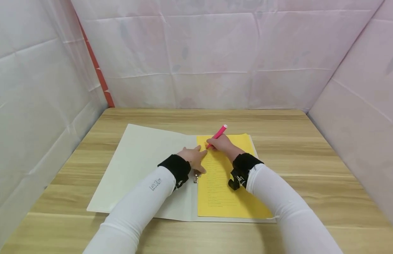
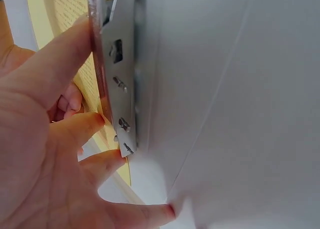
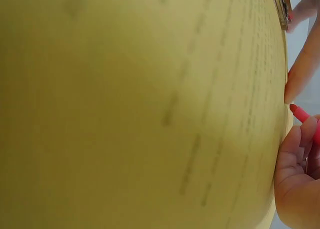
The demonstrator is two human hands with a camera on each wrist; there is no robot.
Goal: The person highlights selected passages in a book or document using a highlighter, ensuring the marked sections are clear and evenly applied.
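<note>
Sleeves: nearest my head view are two white sleeves [image 1: 142, 201] with black cuffs, reaching forward over the table [image 1: 310, 169].
Left hand: my left hand [image 1: 194, 157] lies flat with fingers spread on the folder's spine, fingertips [image 2: 95, 120] along the metal clip [image 2: 120, 89] and at the sheet's left edge. It holds nothing; it only presses.
Right hand: my right hand [image 1: 222, 144] pinches the pink highlighter [image 1: 218, 134], fingers curled round the barrel, cap end tilted up and away from me.
Tip: in the right wrist view the highlighter's tip [image 3: 298, 111] sits just beside the paper's edge, near the top lines of print; I cannot tell whether it touches.
Yellow sheet: the yellow sheet [image 1: 221, 190] lies on the right half of the open folder [image 1: 136, 165], near the middle of the table, printed lines running across it.
Doing it well: I judge the stroke wants a light, even drag along one line of print, with my left hand keeping the sheet pinned near the clip so it does not creep.
Risk: pressing too hard could wrinkle the paper or wander off the line.
</note>
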